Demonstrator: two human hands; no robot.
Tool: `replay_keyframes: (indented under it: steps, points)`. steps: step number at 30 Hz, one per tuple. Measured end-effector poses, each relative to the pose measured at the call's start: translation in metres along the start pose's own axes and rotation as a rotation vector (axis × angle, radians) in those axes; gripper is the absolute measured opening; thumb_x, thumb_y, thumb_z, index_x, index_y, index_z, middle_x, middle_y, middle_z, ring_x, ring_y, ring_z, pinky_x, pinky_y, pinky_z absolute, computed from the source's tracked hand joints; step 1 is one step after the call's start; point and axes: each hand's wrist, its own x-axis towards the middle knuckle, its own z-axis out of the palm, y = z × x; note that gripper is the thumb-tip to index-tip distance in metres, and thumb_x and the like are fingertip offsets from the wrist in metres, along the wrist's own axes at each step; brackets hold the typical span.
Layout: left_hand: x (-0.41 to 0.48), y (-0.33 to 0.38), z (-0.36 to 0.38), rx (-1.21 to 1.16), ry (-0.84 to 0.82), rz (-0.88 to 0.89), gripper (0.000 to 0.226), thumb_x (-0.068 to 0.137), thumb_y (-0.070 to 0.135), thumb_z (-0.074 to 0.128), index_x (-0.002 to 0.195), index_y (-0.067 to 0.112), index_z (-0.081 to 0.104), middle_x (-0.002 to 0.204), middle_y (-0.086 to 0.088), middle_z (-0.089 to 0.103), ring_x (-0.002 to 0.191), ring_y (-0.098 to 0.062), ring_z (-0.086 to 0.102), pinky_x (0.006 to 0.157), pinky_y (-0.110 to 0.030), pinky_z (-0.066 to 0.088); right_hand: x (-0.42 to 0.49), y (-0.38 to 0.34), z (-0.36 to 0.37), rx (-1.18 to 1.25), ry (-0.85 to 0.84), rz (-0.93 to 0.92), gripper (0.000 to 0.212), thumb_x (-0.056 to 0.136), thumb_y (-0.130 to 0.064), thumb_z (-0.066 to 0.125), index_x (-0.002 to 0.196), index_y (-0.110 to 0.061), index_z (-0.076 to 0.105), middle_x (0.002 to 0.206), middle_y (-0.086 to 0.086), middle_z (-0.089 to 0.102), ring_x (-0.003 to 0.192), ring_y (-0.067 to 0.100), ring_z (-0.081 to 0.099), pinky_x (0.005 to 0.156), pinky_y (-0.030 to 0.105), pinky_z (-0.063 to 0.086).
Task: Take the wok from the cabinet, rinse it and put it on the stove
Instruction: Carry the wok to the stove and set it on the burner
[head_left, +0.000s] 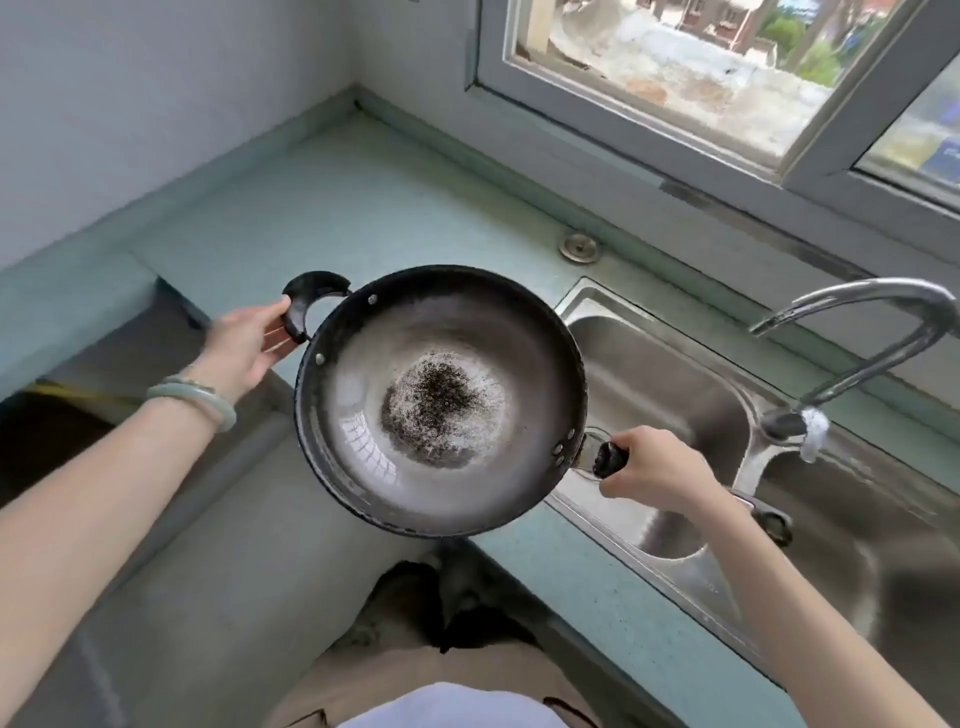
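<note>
Held level over worktop (363, 197) edge: wok (441, 400), right hand (657, 467) grip closed on stick handle toward sink (675, 374), left hand (247, 338) fingers pinching loop handle, sink rightward.

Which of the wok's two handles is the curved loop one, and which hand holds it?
The loop handle on the wok, held by the left hand; the right hand grips the straight handle.
</note>
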Motion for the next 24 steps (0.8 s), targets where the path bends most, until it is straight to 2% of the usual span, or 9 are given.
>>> replay_keyframes:
  steps: [3,6,10,14,16,18,21,24]
  points:
    - [-0.025,-0.003,-0.067,-0.063,0.115,0.04,0.004,0.085,0.012,0.068,0.083,0.011,0.065,0.072,-0.004,0.069,0.07,-0.016,0.066,0.086,-0.043,0.054,0.014,-0.034,0.0,-0.077,-0.048,-0.128,0.018,0.06,-0.032,0.069,0.067,-0.024,0.055,0.072,-0.004,0.063,0.072,0.021,0.06,0.052,0.025,0.038]
    - [-0.055,-0.009,-0.129,-0.115,0.253,0.058,0.003,0.086,0.013,0.068,0.088,0.011,0.067,0.085,-0.005,0.071,0.08,-0.016,0.067,0.087,-0.037,0.055,0.02,-0.078,0.002,-0.157,-0.085,-0.25,0.024,0.063,-0.03,0.07,0.061,-0.027,0.047,0.066,-0.007,0.054,0.069,0.018,0.054,0.05,0.025,0.033]
    - [-0.094,-0.014,-0.209,-0.197,0.429,0.084,0.005,0.086,0.015,0.068,0.083,0.017,0.066,0.068,0.007,0.074,0.072,-0.009,0.067,0.077,-0.029,0.055,0.022,-0.148,0.009,-0.281,-0.109,-0.417,0.019,0.064,-0.028,0.069,0.065,-0.026,0.05,0.066,-0.006,0.054,0.067,0.019,0.054,0.05,0.025,0.035]
    - [-0.13,-0.02,-0.294,-0.254,0.52,0.092,0.005,0.088,0.015,0.065,0.084,0.017,0.067,0.069,0.007,0.074,0.067,-0.006,0.069,0.077,-0.026,0.054,0.018,-0.224,0.029,-0.347,-0.123,-0.54,0.014,0.061,-0.027,0.068,0.069,-0.029,0.057,0.066,-0.007,0.058,0.069,0.021,0.06,0.051,0.024,0.039]
    - [-0.149,-0.019,-0.337,-0.278,0.561,0.089,0.014,0.089,0.013,0.063,0.077,0.016,0.07,0.066,0.007,0.073,0.061,-0.004,0.069,0.067,-0.022,0.056,0.01,-0.265,0.042,-0.378,-0.132,-0.6,0.014,0.061,-0.025,0.068,0.068,-0.028,0.056,0.065,-0.005,0.058,0.067,0.021,0.059,0.051,0.025,0.038]
    - [-0.166,-0.016,-0.376,-0.292,0.602,0.097,0.022,0.09,0.01,0.061,0.071,0.014,0.071,0.062,0.006,0.072,0.057,-0.004,0.069,0.059,-0.019,0.057,-0.003,-0.304,0.056,-0.413,-0.142,-0.649,0.014,0.063,-0.023,0.067,0.075,-0.023,0.06,0.066,-0.003,0.056,0.062,0.019,0.055,0.049,0.024,0.034]
    - [-0.183,-0.008,-0.436,-0.3,0.639,0.117,0.023,0.089,0.011,0.063,0.068,0.016,0.072,0.063,0.004,0.073,0.059,-0.006,0.07,0.06,-0.02,0.058,-0.024,-0.364,0.078,-0.45,-0.161,-0.71,0.013,0.065,-0.023,0.068,0.073,-0.02,0.059,0.063,-0.004,0.052,0.058,0.015,0.049,0.048,0.023,0.032]
    - [-0.191,0.002,-0.489,-0.319,0.667,0.147,0.008,0.09,0.011,0.062,0.084,0.015,0.06,0.064,0.004,0.073,0.062,-0.006,0.07,0.067,-0.02,0.058,-0.04,-0.414,0.097,-0.428,-0.178,-0.754,0.015,0.062,-0.022,0.068,0.063,-0.027,0.054,0.063,-0.005,0.056,0.06,0.013,0.053,0.049,0.024,0.036]
